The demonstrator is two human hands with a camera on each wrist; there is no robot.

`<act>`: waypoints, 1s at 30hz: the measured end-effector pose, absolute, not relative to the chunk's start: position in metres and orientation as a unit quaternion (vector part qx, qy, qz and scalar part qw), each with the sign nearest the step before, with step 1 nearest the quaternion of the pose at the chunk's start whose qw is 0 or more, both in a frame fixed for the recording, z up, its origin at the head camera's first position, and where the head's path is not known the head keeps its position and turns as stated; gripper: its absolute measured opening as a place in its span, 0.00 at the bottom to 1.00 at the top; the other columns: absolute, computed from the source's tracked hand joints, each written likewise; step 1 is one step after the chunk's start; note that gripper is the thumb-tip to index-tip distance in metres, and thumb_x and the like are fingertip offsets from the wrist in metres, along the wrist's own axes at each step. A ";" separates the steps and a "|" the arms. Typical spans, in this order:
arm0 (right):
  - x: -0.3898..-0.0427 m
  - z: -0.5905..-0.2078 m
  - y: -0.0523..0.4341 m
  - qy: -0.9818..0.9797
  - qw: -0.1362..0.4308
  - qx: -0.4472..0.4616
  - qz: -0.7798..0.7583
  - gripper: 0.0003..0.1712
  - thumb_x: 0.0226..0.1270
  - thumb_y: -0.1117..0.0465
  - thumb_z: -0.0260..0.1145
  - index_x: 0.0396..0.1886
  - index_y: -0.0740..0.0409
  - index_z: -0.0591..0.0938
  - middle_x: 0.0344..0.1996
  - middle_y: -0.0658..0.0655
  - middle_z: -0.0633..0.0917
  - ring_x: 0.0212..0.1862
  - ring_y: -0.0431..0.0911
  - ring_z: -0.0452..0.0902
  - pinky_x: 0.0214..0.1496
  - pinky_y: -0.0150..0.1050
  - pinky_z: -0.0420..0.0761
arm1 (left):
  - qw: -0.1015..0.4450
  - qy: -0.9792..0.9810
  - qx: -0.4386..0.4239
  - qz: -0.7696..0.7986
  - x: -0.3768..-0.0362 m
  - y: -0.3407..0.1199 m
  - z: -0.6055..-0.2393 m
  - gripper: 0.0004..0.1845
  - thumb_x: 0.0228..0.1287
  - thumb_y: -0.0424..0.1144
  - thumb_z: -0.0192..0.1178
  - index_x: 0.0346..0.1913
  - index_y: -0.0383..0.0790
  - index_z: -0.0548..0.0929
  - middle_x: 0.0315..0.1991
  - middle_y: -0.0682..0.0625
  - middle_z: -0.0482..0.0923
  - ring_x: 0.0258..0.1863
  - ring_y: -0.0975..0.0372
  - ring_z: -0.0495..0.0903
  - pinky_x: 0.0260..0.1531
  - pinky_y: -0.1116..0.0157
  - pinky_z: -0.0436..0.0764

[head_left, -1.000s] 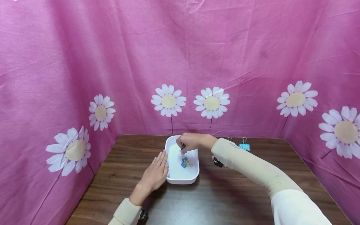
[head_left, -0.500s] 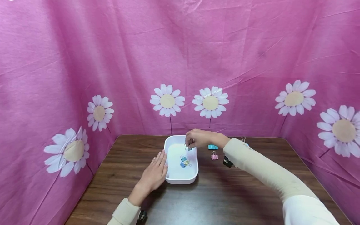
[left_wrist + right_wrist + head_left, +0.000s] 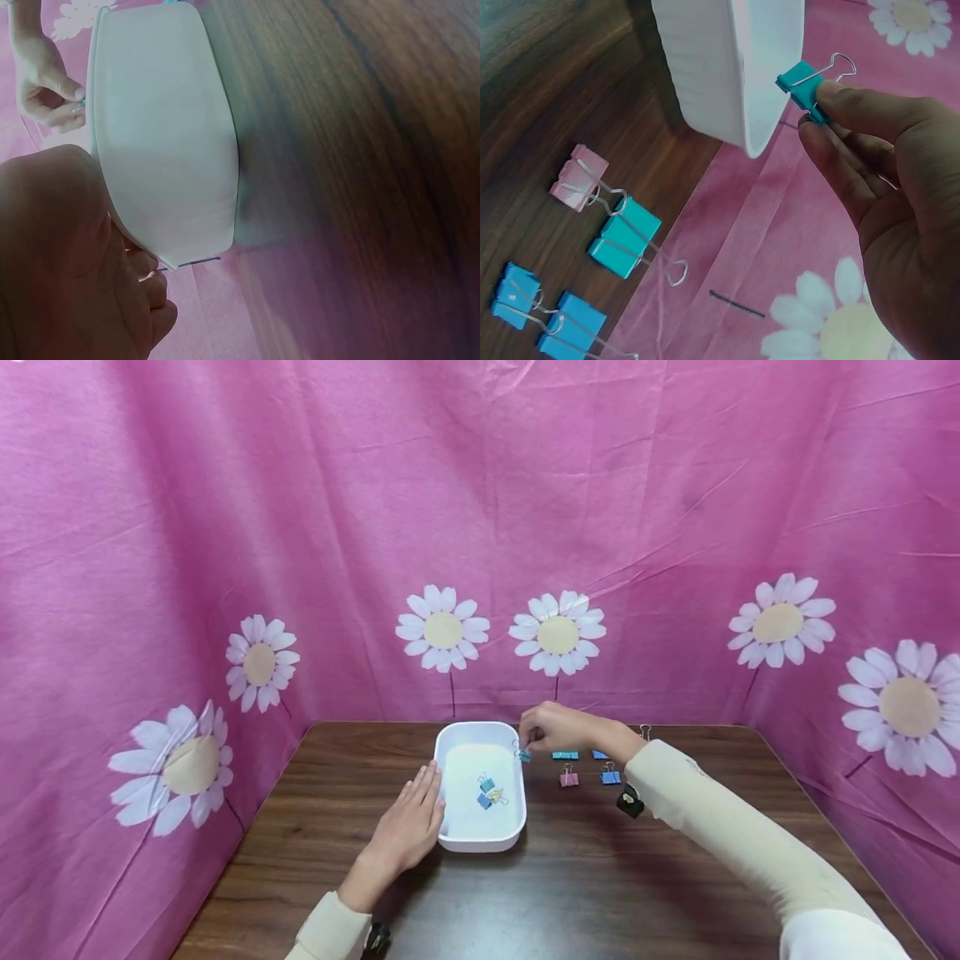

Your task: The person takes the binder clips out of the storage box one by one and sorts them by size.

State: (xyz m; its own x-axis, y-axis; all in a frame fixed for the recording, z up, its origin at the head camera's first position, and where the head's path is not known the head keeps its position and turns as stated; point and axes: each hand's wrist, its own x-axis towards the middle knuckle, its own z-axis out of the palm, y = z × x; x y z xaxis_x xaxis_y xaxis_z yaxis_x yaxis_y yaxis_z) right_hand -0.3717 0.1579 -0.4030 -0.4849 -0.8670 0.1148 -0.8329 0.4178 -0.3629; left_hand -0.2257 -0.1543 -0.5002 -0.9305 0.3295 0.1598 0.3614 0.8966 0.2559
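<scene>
In the head view my right hand [image 3: 564, 729] is over the right rim of a white plastic tray [image 3: 480, 844]. Thumb and fingers pinch a small teal binder clip [image 3: 804, 84], its wire handles sticking out in the right wrist view. My left hand [image 3: 408, 820] lies along the tray's left rim, fingers extended and touching it. Inside the tray sit a teal binder clip [image 3: 487, 783], a blue one [image 3: 484, 802] and a yellow one [image 3: 496, 794], close together.
Right of the tray, on the wooden table [image 3: 495, 910], stand a pink binder clip [image 3: 579, 180], a larger teal one [image 3: 625, 238], a small blue one [image 3: 515, 296] and a larger blue one [image 3: 571, 328]. A pink flowered cloth [image 3: 480, 510] hangs behind.
My right hand has lifted the teal binder clip from inside the tray and moved right to its rim, uncovering the clips on the table. My left hand stays at the left rim.
</scene>
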 end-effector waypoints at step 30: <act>-0.346 -0.433 0.260 0.882 0.003 -0.384 -0.275 0.09 0.66 0.73 0.71 0.34 0.54 0.88 0.36 0.48 0.90 0.39 0.34 0.84 0.42 0.33 0.90 | 0.067 -0.972 -0.178 -0.140 -0.224 -0.155 -0.501 0.32 0.86 0.43 0.43 0.82 0.26 0.60 0.85 0.36 0.55 0.85 0.44 0.57 0.83 0.45 0.63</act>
